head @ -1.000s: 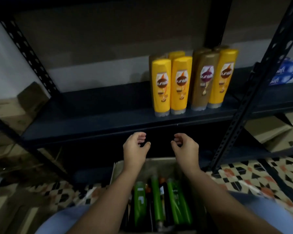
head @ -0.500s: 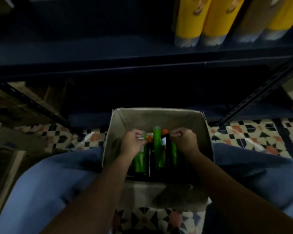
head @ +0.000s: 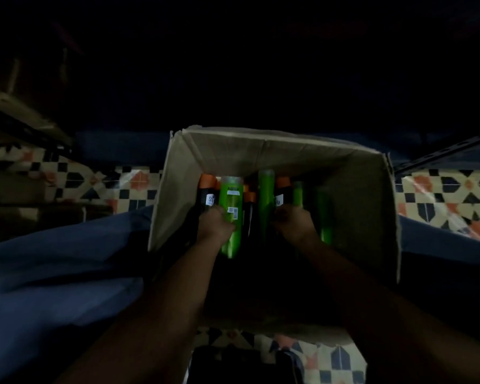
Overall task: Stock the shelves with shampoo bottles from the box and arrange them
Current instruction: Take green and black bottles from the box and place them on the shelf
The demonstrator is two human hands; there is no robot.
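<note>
Head view: the box (head: 275,151) sits open on the tiled floor (head: 441,195) between the person's knees, and everything else can be placed against it. Inside, against the far wall, stand the bottles: green ones and black ones with orange caps, packed close.

The left hand (head: 215,224) is down in the box at its left side. Its fingers (head: 219,212) are curled round a green bottle (head: 232,212), which has a barcode label and leans out of the row toward the near wall.

The right hand (head: 295,221) is at the box's middle-right. Its fingers are bent in among the bottles beside a black bottle (head: 281,195) with a white label. It looks like a grip, but in this dim light I cannot tell which bottle it has, or whether it has one at all.

The shelf lies beyond the box's far wall and shows only as darkness, so what stands on it cannot be read here.

On progress, as a judgement: the box holds many bottles, so most of the stocking is left. The step in hand is picking bottles from the box. Lifting, placing and lining them up are all yet to do.
</note>
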